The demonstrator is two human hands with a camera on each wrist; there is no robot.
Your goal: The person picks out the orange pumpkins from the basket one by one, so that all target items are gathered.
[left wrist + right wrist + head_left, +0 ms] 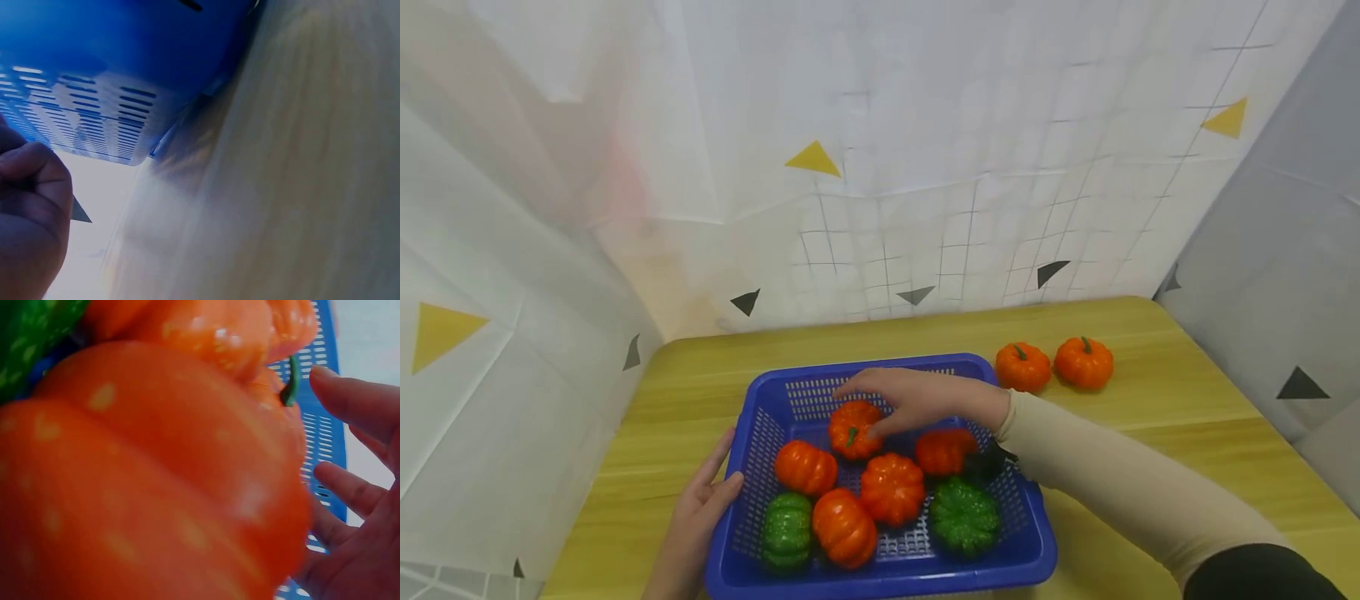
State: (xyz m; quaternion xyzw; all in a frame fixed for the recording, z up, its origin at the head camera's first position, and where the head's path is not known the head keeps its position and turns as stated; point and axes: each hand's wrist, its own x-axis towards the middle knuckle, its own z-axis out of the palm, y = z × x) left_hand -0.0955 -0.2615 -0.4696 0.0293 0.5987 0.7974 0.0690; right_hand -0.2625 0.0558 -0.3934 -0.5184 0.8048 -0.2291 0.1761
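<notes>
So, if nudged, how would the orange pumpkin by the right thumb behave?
The orange pumpkin would probably rock or roll, given its rounded sides. Its shiny skin may be slippery. The blue basket around it should limit any travel.

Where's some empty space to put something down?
Bare yellow wooden table shows right of the two round orange pumpkins outside the blue plastic basket, and left of it, beyond the left hand. Inside, it's crowded: glossy orange pumpkins and ribbed green pumpkins sit close together, plus the right hand.

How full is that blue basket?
The basket is partly full: orange pumpkins and green pumpkins lie inside, yet its slotted floor shows between them.
</notes>
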